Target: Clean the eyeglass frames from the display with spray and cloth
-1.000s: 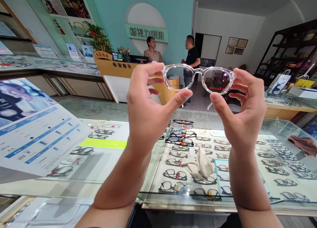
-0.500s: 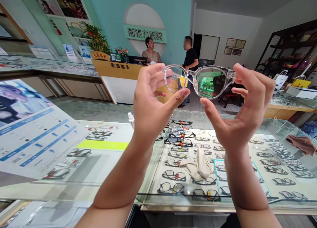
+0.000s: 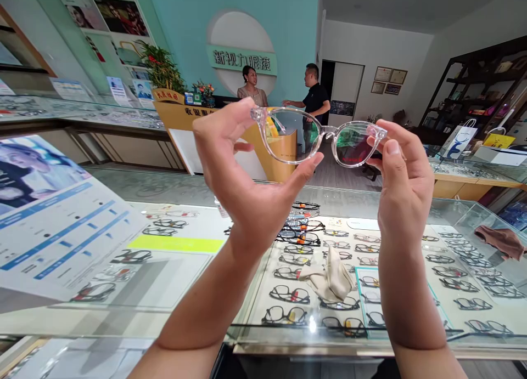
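I hold a pair of clear-framed glasses up at eye level above a glass display counter. My left hand pinches the left lens rim between thumb and fingers. My right hand grips the frame's right end, fingers curled round it. The frame is tilted, its left side higher and closer to me. A beige cleaning cloth lies crumpled on the counter below my hands.
Rows of dark-framed glasses fill the case under the glass. A printed poster rests at the left. A brown cloth sits at the far right. Two people stand talking at a yellow reception desk behind.
Both hands have turned the glasses, swinging the left side toward me and tilting the frame. My right hand's palm has rotated away from view, and my left hand has shifted slightly left.
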A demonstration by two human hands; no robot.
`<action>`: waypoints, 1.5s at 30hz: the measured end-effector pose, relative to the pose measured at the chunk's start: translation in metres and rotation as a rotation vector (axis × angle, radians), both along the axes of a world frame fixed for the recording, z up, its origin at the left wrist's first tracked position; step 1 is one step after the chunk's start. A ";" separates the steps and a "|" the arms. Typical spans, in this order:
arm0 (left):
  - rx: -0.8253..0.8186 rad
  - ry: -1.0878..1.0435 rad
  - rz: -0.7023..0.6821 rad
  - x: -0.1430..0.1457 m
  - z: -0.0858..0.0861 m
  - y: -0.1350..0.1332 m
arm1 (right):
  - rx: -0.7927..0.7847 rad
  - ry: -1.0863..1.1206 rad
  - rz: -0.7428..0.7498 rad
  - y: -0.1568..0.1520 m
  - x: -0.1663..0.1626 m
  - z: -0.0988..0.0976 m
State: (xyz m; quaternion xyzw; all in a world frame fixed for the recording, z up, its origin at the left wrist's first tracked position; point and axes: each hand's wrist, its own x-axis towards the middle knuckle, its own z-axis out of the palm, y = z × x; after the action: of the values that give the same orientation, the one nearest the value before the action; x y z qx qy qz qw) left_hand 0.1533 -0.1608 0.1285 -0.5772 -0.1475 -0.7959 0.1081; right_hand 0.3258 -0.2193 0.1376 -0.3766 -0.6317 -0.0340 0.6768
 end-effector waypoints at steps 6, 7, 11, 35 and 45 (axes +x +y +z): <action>-0.074 -0.029 0.005 -0.001 -0.001 0.005 | 0.032 0.008 0.013 0.002 0.004 -0.001; -0.079 -0.032 0.026 -0.001 -0.002 0.006 | 0.039 0.013 0.022 0.002 0.004 -0.001; -0.057 -0.007 0.027 0.000 -0.003 0.009 | 0.036 0.054 0.055 0.003 0.005 -0.001; -0.145 0.027 -0.149 0.008 -0.007 0.014 | -0.014 0.052 0.148 0.008 0.015 0.003; -0.201 0.057 -0.274 0.012 -0.011 0.014 | -0.051 0.071 0.144 0.016 0.019 0.000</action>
State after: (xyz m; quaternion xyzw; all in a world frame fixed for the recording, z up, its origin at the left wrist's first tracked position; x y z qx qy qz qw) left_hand 0.1654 -0.1473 0.1175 -0.6222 -0.1430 -0.7677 -0.0555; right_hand 0.3445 -0.2032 0.1373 -0.3482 -0.6335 0.0440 0.6896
